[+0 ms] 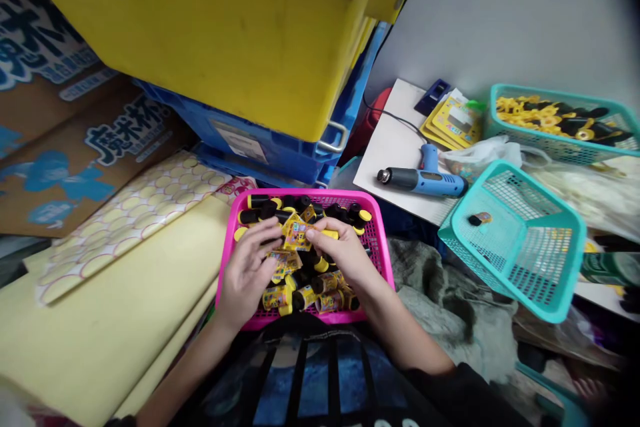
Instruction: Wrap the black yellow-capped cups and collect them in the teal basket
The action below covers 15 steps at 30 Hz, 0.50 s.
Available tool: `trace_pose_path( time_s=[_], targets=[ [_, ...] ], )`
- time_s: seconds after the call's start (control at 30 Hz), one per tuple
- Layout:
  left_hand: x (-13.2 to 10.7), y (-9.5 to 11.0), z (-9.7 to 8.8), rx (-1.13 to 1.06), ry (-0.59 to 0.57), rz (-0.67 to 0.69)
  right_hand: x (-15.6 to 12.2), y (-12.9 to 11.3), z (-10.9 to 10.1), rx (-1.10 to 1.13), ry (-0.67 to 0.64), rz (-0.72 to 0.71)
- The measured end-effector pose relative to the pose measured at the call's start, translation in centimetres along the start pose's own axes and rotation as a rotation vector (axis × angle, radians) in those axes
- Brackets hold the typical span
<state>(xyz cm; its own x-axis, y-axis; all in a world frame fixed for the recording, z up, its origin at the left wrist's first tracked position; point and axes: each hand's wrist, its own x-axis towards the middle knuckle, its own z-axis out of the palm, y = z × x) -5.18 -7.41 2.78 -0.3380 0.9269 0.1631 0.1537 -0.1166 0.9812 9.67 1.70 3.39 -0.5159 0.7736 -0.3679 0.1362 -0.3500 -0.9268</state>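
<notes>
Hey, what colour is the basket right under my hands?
The basket is bright pink; it shows best in the head view.

Frame center: right hand point(345, 250) pinching small yellow printed film label point(297, 233), left hand point(247, 273) spread just beside it, both over bright pink plastic mesh basket point(384, 247) of small black cylinders with yellow ends point(258, 201). Right of frame: blue-and-gray pistol-shaped heat gun point(434, 182) on white tabletop point(383, 147), teal plastic mesh basket point(543, 277) tilted beside it.
</notes>
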Motion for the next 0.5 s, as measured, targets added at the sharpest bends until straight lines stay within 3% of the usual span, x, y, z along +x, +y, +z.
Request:
trace_pose_path(
  time_s=[0.1,0.17,0.27,0.37,0.43,0.5],
  targets=[
    [0.6,0.2,0.9,-0.220,0.035,-0.279,0.1,0.5,-0.1,-0.011,0.013,-0.015],
    [1.2,0.4,0.7,-0.198,0.008,-0.351,0.2,0.6,-0.7,-0.051,0.007,-0.017],
    [2.1,1.2,-0.8,-0.023,-0.266,-0.363,0.4,0.0,-2.0,-0.143,-0.016,-0.041],
    [2.6,2.4,-2.3,0.169,-0.567,-0.316,1.0,-1.3,-2.9,-0.286,-0.223,-0.073],
    [2.9,2.9,-2.8,0.199,-0.636,-0.288,1.4,-1.9,-2.8,-0.389,-0.432,-0.106],
    [3.0,3.1,-2.9,0.168,-0.634,-0.300,1.6,-2.0,-2.3,-0.436,-0.546,-0.144]
  ],
)
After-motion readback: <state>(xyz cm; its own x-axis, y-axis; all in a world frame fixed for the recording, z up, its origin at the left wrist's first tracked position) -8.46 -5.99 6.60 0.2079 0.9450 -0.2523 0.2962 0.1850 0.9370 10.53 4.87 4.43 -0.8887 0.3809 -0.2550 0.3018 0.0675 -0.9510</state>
